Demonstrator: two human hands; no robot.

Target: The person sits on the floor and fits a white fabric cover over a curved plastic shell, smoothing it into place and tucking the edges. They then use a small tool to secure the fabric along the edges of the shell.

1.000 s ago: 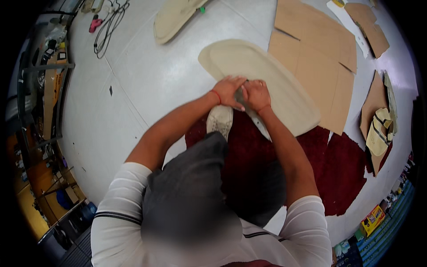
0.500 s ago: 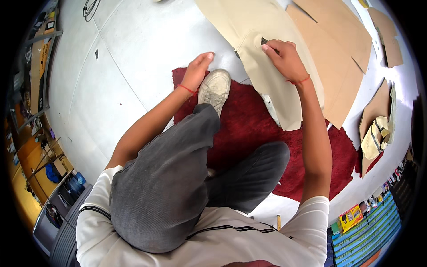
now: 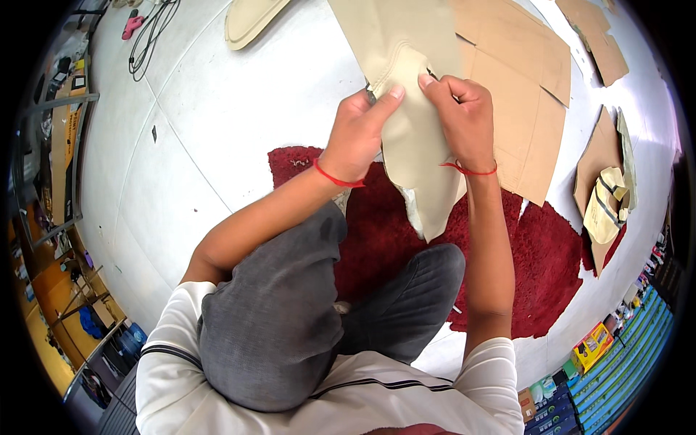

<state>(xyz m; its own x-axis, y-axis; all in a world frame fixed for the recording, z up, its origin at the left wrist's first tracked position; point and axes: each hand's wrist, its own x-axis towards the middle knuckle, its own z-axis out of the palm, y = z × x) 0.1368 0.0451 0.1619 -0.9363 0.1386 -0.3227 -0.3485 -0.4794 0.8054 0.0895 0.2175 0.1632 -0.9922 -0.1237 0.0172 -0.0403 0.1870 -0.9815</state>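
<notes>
A beige stitched cover (image 3: 417,156), leather-like with a seam across it and white backing at one edge, hangs between my two hands. My left hand (image 3: 359,130) pinches its left edge, thumb on top, with a bit of dark material by the fingers. On the right edge my right hand (image 3: 462,119) is closed, thumb pressed on the face of the cover; a small dark piece (image 3: 433,73) shows beside that thumb. Most fingers of both hands are hidden underneath. The cover's pointed lower end hangs over a dark red shaggy mat (image 3: 515,268).
Flat cardboard sheets (image 3: 518,94) lie to the right, with a folded beige piece (image 3: 605,206) farther right. Another beige padded piece (image 3: 254,20), a black cable (image 3: 148,51) and a pink-handled tool (image 3: 133,25) lie at the far left. Shelving (image 3: 69,145) lines the left side.
My left hand has moved right and taken hold of the cover's left edge. My right hand has shifted slightly down, and the cover's lower end has swung left.
</notes>
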